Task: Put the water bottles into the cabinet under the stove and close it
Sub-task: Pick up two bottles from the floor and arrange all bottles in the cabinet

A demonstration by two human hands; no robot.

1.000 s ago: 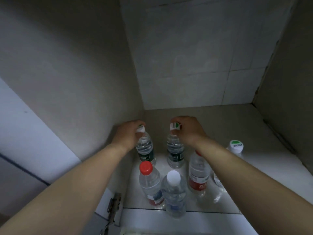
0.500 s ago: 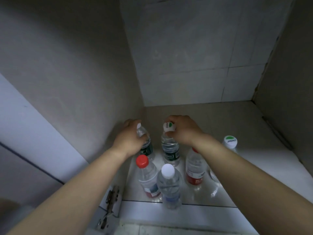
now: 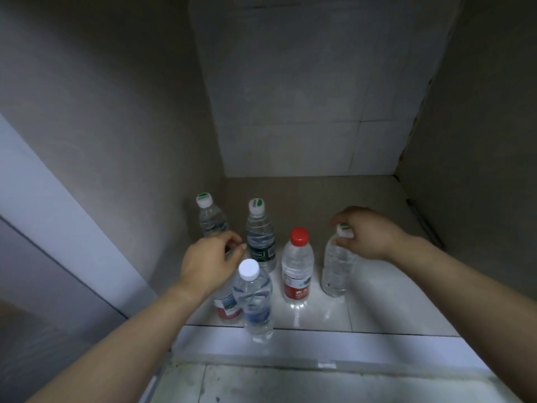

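Note:
Several clear water bottles stand on the white cabinet floor. Two with green-and-white caps stand at the back left: one by the left wall, the other just to its right. A red-capped bottle and a white-capped bottle stand nearer the front. My left hand is curled over the top of a red-labelled bottle, hiding its cap. My right hand grips the cap of the rightmost bottle, which stands on the floor.
The cabinet's left wall, tiled back wall and right wall enclose the space. The open white door hangs at the left. Bare floor lies behind and to the right of the bottles. A tiled sill runs along the front.
Both hands let go of the two back bottles and drew back. My right hand moved right onto the rightmost bottle's cap; my left hand dropped onto the front-left bottle.

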